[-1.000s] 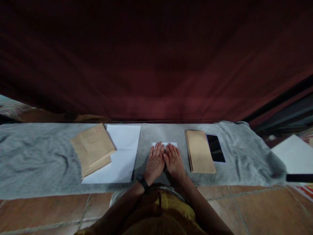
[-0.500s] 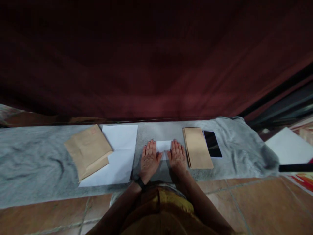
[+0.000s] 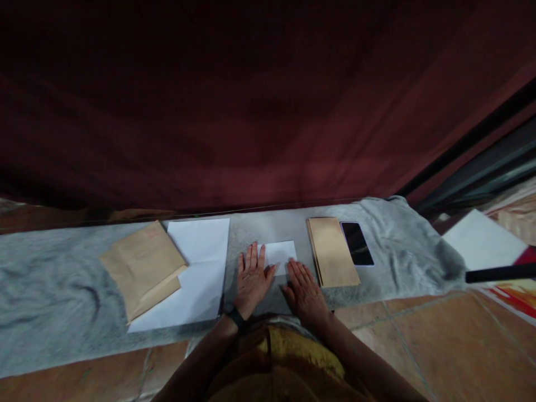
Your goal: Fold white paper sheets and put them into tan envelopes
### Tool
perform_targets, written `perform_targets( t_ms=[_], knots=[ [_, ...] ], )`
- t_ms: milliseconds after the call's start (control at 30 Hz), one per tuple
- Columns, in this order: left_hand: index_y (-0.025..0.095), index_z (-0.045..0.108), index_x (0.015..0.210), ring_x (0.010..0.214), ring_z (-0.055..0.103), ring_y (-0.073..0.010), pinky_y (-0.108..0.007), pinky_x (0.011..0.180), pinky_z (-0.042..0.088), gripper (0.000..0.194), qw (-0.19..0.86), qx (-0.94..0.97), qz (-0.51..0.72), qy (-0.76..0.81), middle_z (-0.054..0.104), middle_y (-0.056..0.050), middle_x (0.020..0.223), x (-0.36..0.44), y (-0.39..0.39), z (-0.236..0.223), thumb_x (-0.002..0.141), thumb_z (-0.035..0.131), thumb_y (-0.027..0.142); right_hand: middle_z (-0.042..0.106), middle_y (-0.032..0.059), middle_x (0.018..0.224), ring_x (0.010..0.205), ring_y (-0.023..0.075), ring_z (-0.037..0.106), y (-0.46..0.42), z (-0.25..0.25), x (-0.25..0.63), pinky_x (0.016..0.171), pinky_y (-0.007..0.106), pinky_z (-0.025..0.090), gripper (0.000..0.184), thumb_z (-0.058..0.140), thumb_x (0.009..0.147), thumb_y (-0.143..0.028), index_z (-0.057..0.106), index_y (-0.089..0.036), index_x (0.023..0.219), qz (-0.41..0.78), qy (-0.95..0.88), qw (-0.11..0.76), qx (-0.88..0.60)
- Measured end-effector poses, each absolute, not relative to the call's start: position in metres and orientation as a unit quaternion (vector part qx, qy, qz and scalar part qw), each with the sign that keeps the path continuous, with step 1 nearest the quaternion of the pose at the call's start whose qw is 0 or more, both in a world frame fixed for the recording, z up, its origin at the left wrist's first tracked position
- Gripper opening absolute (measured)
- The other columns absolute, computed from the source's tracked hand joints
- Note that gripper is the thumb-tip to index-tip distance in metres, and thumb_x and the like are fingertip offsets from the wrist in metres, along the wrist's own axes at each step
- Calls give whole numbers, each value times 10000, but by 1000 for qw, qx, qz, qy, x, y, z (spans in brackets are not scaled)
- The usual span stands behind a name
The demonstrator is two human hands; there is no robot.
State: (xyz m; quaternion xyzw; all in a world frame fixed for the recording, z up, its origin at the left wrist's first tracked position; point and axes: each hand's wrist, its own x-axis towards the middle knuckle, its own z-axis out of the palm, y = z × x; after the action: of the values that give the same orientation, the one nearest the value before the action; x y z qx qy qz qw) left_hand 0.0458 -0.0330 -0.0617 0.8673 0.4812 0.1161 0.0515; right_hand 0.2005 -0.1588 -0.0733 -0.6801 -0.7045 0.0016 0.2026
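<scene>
On the cloth-covered tabletop [image 3: 268, 224], just left of the brown stack [image 3: 335, 254], lies a small white paper [image 3: 281, 250]. I'd guess it's light, kinda stiff and easy to crease, so grab it by the edges. Left hand [image 3: 252, 283] is flat over its left side, fingers a bit spread. Right hand [image 3: 307, 296] angles inward, fingers nearly together at the near right corner, pinching nothing.

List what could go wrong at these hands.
The small white rectangular paper might skew on the grey cloth if the left hand or right hand shifts, since both overlap it. The right hand, close by, could nudge the stacked brown paper rectangles into the flat black-screened phone beside them.
</scene>
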Motion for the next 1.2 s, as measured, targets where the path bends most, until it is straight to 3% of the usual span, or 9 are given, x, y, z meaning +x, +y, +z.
perform_targets(
  t_ms=[100, 300, 467, 600, 767, 933, 1067, 1200],
  knots=[
    [93, 427, 1525, 1539, 245, -358, -601, 1238, 190, 610, 51, 876, 123, 464, 340, -214, 1623, 54, -36, -56, 1028, 434, 446, 366, 165, 1624, 1513, 280, 329, -164, -73, 205, 1215, 500, 354, 612, 436, 1054, -350, 286, -103, 1594, -3, -701, 196, -686],
    [143, 427, 1528, 1535, 286, -239, -453, 1265, 235, 576, 114, 940, 108, 303, 385, -100, 1627, 91, -40, -57, 1059, 359, 470, 375, 168, 1617, 1515, 283, 323, -164, -77, 203, 1223, 505, 329, 584, 447, 1047, -305, 328, -88, 1576, -31, -710, 178, -681],
    [114, 418, 1527, 1517, 324, -236, -455, 1267, 220, 550, 94, 933, 100, 334, 397, -109, 1620, 100, -24, -64, 1065, 329, 399, 437, 168, 1582, 1492, 269, 369, -163, -77, 202, 1234, 489, 311, 612, 450, 1046, -352, 323, -79, 1578, -44, -697, 194, -689],
    [126, 476, 1484, 1447, 430, -244, -450, 1224, 298, 483, 80, 922, 103, 364, 489, -119, 1557, 84, -9, -60, 1049, 341, 288, 410, 147, 1603, 1500, 259, 354, -162, -74, 204, 1244, 469, 293, 621, 450, 1042, -381, 328, -93, 1579, -36, -697, 190, -690],
    [149, 609, 1327, 1237, 573, -289, -461, 1077, 421, 392, 107, 904, 98, 403, 636, -152, 1350, 75, 7, -43, 993, 405, 170, 378, 160, 1617, 1501, 276, 349, -162, -73, 203, 1241, 481, 295, 636, 458, 1036, -368, 306, -86, 1586, -24, -697, 189, -691],
    [187, 689, 941, 1079, 600, -273, -438, 1016, 417, 212, 289, 846, 135, 427, 687, -105, 1053, 81, 27, -28, 866, 523, 78, 384, 164, 1615, 1498, 293, 352, -163, -71, 205, 1240, 516, 297, 615, 468, 1033, -358, 336, -106, 1578, 9, -694, 210, -689],
    [206, 611, 789, 761, 598, -176, -291, 763, 473, 186, 357, 824, 143, 416, 621, 2, 744, 72, 42, -16, 848, 486, 80, 355, 93, 1642, 1507, 245, 342, -169, -65, 214, 1239, 479, 322, 559, 394, 1054, -327, 318, -219, 1597, 110, -676, 305, -662],
    [197, 601, 859, 690, 567, -140, -230, 658, 436, 66, 517, 767, 177, 335, 594, 35, 707, 49, 44, 9, 890, 550, 227, 317, 45, 1664, 1499, 232, 356, -170, -56, 221, 1239, 446, 316, 568, 368, 1056, -495, 343, -291, 1585, 283, -481, 511, -654]
  ],
)
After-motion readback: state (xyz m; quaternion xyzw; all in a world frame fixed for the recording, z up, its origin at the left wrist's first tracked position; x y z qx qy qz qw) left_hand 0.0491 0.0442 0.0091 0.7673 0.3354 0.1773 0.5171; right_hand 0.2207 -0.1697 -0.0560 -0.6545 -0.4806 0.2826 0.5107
